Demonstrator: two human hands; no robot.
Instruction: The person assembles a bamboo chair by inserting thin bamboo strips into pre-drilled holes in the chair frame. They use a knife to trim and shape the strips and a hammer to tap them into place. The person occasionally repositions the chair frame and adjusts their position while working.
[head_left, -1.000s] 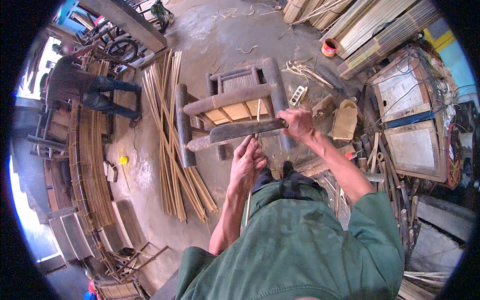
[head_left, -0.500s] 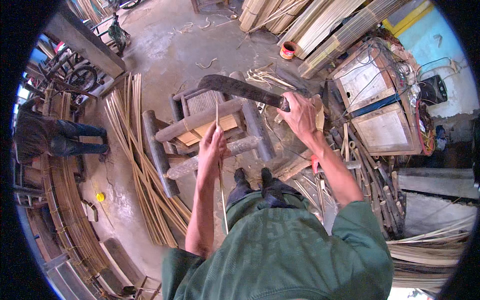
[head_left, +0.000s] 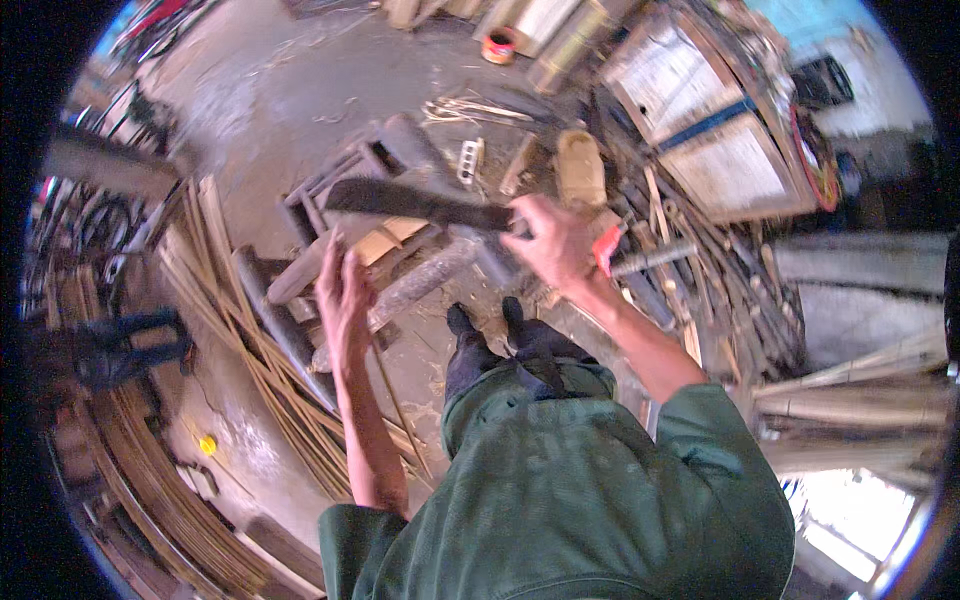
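In my right hand [head_left: 552,240] is the handle of a machete; the fingers are closed round it. Its dark, broad blade [head_left: 420,203] points left, above a low wooden frame [head_left: 425,275] of thick round poles. My left hand [head_left: 345,290] is raised near the blade's tip, blurred, two fingers pointing up. A thin bamboo strip [head_left: 395,390] runs down from its palm toward my shirt, seemingly pinched at the thumb. The strip's upper part cannot be made out.
Long bamboo strips [head_left: 245,340] lie on the floor at left, near another person's legs [head_left: 140,340]. At right are a pile of poles [head_left: 715,280], a saw with a red handle [head_left: 605,250] and a white-panelled cabinet [head_left: 730,170]. A red tin [head_left: 498,46] stands at the back.
My view has turned. Both hands and the machete have shifted left in the picture. The fingers of my left hand stretch up more, and the strip now slants below it.
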